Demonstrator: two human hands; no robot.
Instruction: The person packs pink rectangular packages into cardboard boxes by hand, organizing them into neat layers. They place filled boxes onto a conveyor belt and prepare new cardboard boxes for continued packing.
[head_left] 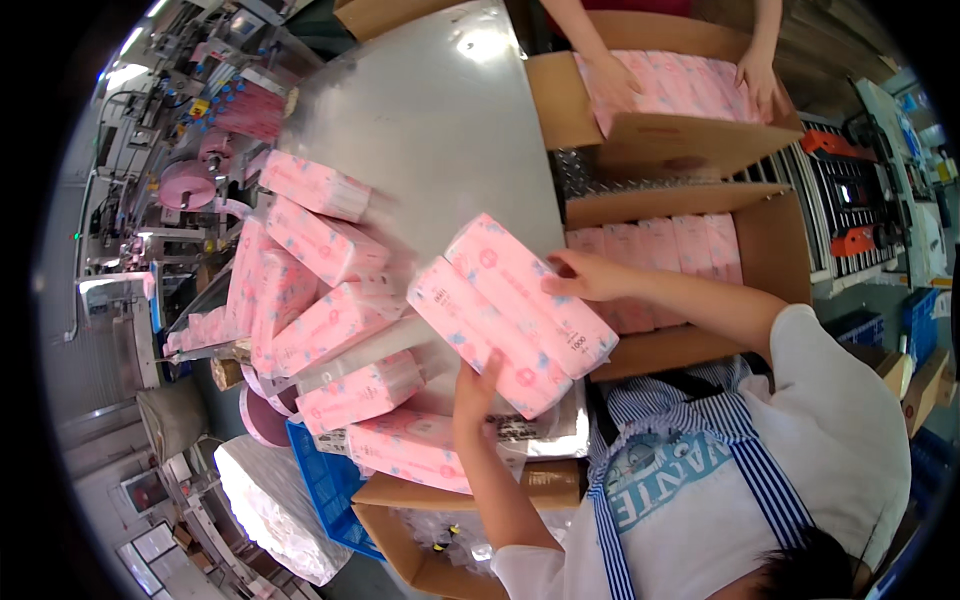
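Your left hand [474,395] and right hand [588,276] hold two pink tissue packs [513,315] side by side, above the worktop [430,130], left of the near open cardboard box [776,240]. Press gently and evenly, so neither slips or crumples.

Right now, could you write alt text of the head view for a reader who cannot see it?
The person's left hand and right hand hold two pink packs side by side at the edge of a metal table. Other packs lie heaped at left; a carton at right holds a row of packs, and a co-worker's hands touch packs in another carton.
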